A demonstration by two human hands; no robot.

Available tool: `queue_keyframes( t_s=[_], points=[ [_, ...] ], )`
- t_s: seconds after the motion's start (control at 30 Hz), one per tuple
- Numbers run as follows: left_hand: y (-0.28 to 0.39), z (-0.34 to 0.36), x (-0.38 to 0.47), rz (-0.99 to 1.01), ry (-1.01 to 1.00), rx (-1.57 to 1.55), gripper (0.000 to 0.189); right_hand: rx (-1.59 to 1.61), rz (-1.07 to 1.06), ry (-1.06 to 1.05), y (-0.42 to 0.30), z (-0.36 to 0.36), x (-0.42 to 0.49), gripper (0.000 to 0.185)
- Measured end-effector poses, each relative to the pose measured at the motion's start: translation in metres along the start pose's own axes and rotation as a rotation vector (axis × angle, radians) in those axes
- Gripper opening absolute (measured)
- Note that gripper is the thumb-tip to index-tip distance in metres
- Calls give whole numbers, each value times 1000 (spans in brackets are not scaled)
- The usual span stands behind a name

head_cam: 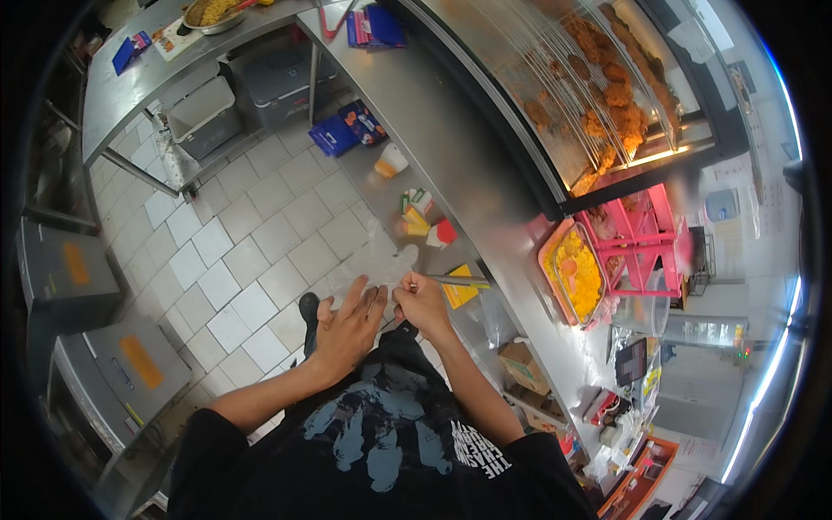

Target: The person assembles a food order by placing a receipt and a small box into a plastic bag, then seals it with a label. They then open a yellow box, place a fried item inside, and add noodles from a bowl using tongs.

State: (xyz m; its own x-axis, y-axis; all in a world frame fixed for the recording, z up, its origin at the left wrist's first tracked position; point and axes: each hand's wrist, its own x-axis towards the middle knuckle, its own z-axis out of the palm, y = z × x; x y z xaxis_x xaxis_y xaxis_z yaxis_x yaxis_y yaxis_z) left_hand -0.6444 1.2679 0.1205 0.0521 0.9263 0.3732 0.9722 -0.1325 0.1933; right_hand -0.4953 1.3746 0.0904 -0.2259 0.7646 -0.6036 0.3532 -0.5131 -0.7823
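In front of my body, my right hand (422, 309) is closed with its fingertips pinched on a thin, clear plastic film (374, 257). The see-through film hangs beyond the fingers; whether it is a bag or a disposable glove I cannot tell. My left hand (351, 325) is beside it, back upward and fingers spread, with its fingertips close to the right thumb. Part of the film passes behind these fingers, so their grip on it is unclear. A metal bar (458, 280) appears just beyond my right hand, apparently at the counter's underside.
The steel counter (416, 123) runs along my right, bearing a heated display case (565, 84) with fried chicken, a tray of yellow food (576, 273) and pink baskets (640, 240). Folded cartons (426, 218) lie on its lower shelf. Grey bins (123, 357) stand at left on the tiled floor (253, 253).
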Motion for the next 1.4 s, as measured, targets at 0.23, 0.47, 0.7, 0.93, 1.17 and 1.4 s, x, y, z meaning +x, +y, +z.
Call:
queue_keyframes(
  t_s=[0.23, 0.47, 0.7, 0.93, 1.17, 1.4],
  points=[
    [-7, -9, 8, 846, 154, -123, 21, -586, -440, 54, -22, -4, -9, 11],
    [30, -19, 29, 81, -828, -403, 23, -611, -692, 4, -46, -27, -20, 16],
    [52, 24, 19, -796, 67, -959, 60, -344, -1094, 215, -20, -16, -52, 20],
    [60, 123, 17, -955, 434, -803, 77, -425, -1167, -259, 28, -40, -66, 17],
    [80, 194, -48, -868, 195, -800, 77, -488, -690, -465, 133, -91, -57, 18],
    [80, 403, -103, -1052, -311, -929, 70, -855, -37, -63, 459, -236, 149, 51]
  ],
)
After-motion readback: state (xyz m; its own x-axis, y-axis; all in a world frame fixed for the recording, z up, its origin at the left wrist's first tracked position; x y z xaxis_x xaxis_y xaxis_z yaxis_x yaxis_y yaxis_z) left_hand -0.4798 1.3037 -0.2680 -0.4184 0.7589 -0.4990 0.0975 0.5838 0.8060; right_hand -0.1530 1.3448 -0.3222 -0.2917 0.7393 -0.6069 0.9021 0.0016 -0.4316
